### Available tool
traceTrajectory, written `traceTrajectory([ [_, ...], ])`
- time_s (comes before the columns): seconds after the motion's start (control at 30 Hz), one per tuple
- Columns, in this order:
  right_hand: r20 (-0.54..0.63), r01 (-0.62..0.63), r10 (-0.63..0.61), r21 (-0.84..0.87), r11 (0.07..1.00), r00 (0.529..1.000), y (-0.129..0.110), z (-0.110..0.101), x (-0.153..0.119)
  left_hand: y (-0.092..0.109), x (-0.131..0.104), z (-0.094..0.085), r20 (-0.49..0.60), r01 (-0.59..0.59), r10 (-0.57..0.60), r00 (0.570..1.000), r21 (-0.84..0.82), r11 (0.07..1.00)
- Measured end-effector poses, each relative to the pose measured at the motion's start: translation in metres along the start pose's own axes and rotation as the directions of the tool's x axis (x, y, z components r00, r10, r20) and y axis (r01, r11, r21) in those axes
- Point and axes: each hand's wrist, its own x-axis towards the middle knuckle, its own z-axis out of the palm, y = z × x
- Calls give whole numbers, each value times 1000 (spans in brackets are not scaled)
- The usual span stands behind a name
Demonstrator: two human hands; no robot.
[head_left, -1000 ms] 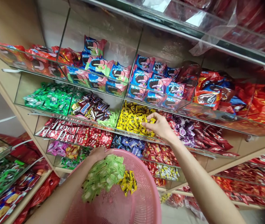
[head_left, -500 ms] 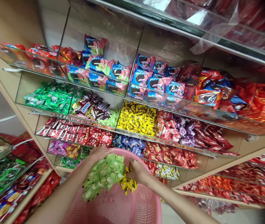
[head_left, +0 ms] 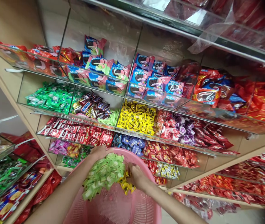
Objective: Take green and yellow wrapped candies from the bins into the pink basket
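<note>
A pink mesh plastic basket (head_left: 146, 202) is below the shelves, and my left hand (head_left: 101, 152) is closed on its far rim. Inside, against the left and far wall, lies a heap of green-wrapped candies (head_left: 104, 174). Beside that heap is a small pile of yellow-wrapped candies (head_left: 125, 184). My right hand (head_left: 137, 177) reaches into the basket from the right, its fingers curled around some of the yellow candies; the fingertips are partly hidden among them.
Shelf bins rise ahead behind clear panels. One holds a yellow candy pile (head_left: 137, 118), with Snickers bars (head_left: 85, 106) to its left and blue cookie packs (head_left: 139, 76) above. A wooden shelf edge (head_left: 227, 166) slants at the right; more bins (head_left: 4, 174) stand at the left.
My right hand has shifted slightly among the yellow candies, and fewer of them show around its fingers. The left hand stays on the rim. The view has moved a little.
</note>
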Motion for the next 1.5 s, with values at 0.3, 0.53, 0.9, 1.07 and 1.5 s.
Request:
traceTrajectory([
  [0.3, -140, 75, -88, -97, 992, 986, 8, -23, 8, -4, 5, 4, -11, -18, 18, 1000, 24, 1000],
  [0.53, -14, -4, -1, -346, 938, 1000, -18, -24, 16, -4, 3, 3, -19, -3, 3, 1000, 19, 1000],
  [0.9, -5, -14, 13, -394, 919, 1000, -24, -21, 16, -5, 0, 2, -22, 26, -26, 999, 20, 999],
  [1.07, -9, -8, 5, -384, 923, 1000, -24, -25, 10, -3, -1, 2, -15, 25, -24, 1000, 3, 1000],
  [1.5, 53, -32, 61, -430, 902, 997, -28, -33, 1, -5, -2, 2, -13, 9, -9, 1000, -4, 1000],
])
